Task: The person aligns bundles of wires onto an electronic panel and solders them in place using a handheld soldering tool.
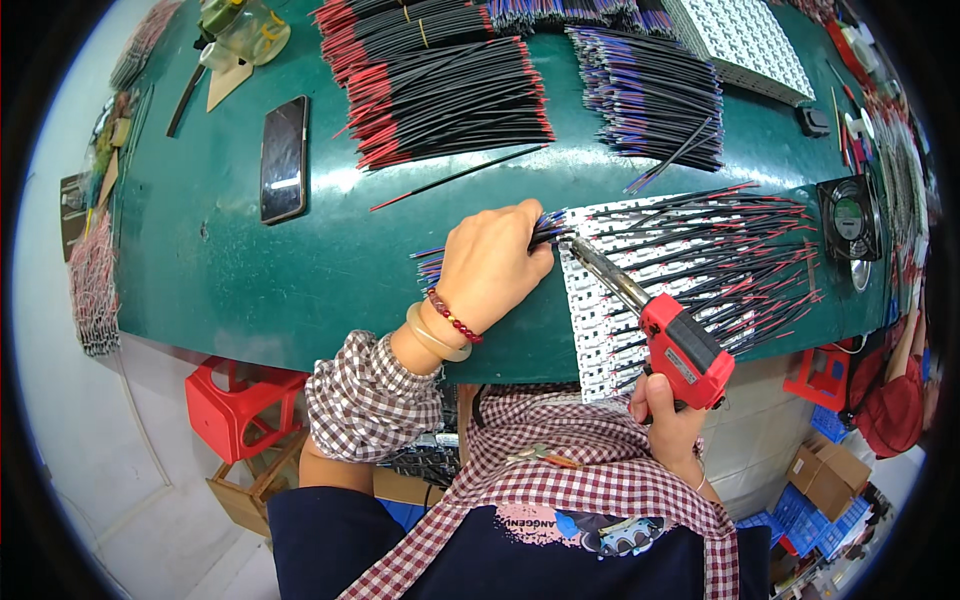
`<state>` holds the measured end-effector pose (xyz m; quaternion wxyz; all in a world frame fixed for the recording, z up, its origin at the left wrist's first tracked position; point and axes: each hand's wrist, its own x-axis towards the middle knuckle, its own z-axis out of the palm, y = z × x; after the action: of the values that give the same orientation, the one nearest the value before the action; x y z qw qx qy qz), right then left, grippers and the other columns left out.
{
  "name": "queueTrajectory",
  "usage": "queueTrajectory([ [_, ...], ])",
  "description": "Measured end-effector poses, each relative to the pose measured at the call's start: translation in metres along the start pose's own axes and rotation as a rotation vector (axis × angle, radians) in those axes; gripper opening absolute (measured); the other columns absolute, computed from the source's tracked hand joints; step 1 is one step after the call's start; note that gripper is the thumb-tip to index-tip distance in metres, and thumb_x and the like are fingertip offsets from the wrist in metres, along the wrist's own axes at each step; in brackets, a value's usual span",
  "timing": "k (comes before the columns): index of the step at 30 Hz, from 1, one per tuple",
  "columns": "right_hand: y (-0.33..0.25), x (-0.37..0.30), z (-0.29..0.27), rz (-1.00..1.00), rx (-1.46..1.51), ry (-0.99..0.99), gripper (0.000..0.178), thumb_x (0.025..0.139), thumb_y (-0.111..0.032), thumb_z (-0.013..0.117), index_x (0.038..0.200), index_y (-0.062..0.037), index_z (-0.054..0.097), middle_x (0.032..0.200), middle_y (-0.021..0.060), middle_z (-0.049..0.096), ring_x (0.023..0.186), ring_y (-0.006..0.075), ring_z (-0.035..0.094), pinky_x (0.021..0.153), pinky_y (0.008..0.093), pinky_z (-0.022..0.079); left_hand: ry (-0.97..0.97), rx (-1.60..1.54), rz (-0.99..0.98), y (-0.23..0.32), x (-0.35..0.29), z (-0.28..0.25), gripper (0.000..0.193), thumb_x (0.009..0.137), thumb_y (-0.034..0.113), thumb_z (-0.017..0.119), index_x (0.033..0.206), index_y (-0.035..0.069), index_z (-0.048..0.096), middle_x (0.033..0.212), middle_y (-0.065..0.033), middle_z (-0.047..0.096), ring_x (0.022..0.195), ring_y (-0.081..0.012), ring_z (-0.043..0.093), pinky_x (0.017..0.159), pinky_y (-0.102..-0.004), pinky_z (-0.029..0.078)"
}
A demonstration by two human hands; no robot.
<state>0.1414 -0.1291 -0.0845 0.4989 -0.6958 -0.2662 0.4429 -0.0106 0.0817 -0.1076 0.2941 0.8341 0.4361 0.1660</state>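
Wires (pixel 547 229) are held in the left grip (pixel 497 262), mid-frame, the iron (pixel 688 350) in the right grip (pixel 668 418); soldering onto the panel (pixel 590 335), right of centre, is seemingly being done; steady alignment is probably needed next.

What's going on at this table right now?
The person's left hand holds a bunch of blue-and-black wires beside a white panel. The right hand holds a red-and-black soldering gun, its tip near the panel's upper left corner, close to the bunch. Black wires with red ends lie across the panel, and more wire piles sit farther back on the green table.
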Motion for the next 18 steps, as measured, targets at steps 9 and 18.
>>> queueTrajectory([
  [9, -0.0024, -0.0025, -0.0022, -0.034, -0.003, -0.04, 0.026, 0.093, -0.02, 0.055, 0.08, 0.0021, 0.054, 0.058, 0.005, 0.051, 0.047, 0.0114, 0.046, 0.045, 0.0264, 0.039, -0.005, 0.022, -0.003, 0.0001, -0.0007, 0.0006, 0.016, 0.074, 0.013, 0.063, 0.075, 0.0, 0.054, 0.065, -0.0193, 0.059, 0.062, -0.04, 0.058, 0.057, -0.0455, 0.044],
  [18, 0.0003, -0.0049, -0.0035, -0.03, 0.01, -0.017, 0.023, 0.093, -0.019, 0.055, 0.093, 0.004, 0.052, 0.058, 0.006, 0.051, 0.046, 0.0122, 0.046, 0.046, 0.0269, 0.04, -0.001, 0.007, -0.001, 0.0005, -0.0005, 0.0008, 0.015, 0.075, 0.013, 0.062, 0.075, 0.001, 0.054, 0.066, -0.0194, 0.059, 0.063, -0.0402, 0.058, 0.058, -0.0456, 0.045],
])
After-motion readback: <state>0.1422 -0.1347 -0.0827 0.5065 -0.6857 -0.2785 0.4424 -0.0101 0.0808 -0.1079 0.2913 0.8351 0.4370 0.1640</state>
